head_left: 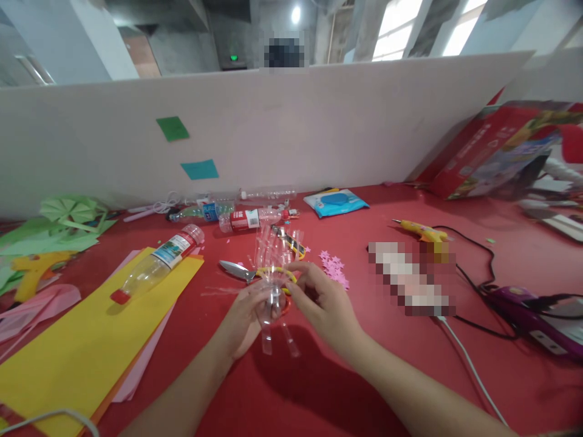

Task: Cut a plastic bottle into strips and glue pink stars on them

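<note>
My left hand (248, 312) is closed around the base of a clear plastic bottle piece (274, 297) that is cut into long strips. Some strips fan out away from me, and others hang toward me. The fingers of my right hand (319, 297) are bent and pinched at the strips on its right side; the exact contact is hard to see through the clear plastic. Just behind both hands lie scissors (237, 270) with yellow handles, blades pointing left. A second yellow-handled tool (296, 246) is partly hidden behind the strips.
Pink paper stars (334, 268) lie right of my hands. Several bottles, including a red-labelled bottle (246, 220), line the back, near a wipes pack (336, 202). Yellow paper (91, 346) is at left under another bottle (159, 261). A corded glue gun (421, 232) lies right.
</note>
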### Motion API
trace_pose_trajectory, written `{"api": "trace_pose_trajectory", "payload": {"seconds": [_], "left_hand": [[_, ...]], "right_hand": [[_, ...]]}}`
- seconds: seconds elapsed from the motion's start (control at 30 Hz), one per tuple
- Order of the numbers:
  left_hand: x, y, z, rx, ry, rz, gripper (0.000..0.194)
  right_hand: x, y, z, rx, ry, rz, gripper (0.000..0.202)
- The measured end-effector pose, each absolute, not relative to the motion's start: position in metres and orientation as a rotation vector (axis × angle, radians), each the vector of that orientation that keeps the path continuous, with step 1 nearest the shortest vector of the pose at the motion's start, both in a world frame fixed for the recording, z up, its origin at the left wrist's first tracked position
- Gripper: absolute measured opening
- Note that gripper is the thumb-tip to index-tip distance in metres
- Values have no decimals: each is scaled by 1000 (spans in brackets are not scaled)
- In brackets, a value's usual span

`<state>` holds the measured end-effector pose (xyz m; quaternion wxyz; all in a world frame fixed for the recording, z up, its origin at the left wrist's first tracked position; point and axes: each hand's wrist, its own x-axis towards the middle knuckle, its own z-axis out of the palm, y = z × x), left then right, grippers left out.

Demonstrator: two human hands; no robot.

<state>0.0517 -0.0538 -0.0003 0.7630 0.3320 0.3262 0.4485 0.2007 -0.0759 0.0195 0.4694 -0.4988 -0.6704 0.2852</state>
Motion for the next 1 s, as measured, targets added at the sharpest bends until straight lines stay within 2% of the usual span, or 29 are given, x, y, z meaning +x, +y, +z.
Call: {"api": "trace_pose_trajectory", "payload": {"seconds": [0.13, 0.3, 0.63, 1.0], "left_hand": [[51, -55, -1, 724, 702, 1011, 18], [52, -57, -1, 729, 730, 995, 14], [51, -55, -4, 671, 675, 969, 18], [48, -52, -1, 530, 617, 919, 10]], "right_hand": [[201, -78, 21, -1161, -1642, 700, 18], [201, -78, 21, -1158, -1687, 705, 9], [200, -78, 17, -1088, -1825, 506, 13], [198, -80, 10, -1055, -1857, 442, 18]]}}
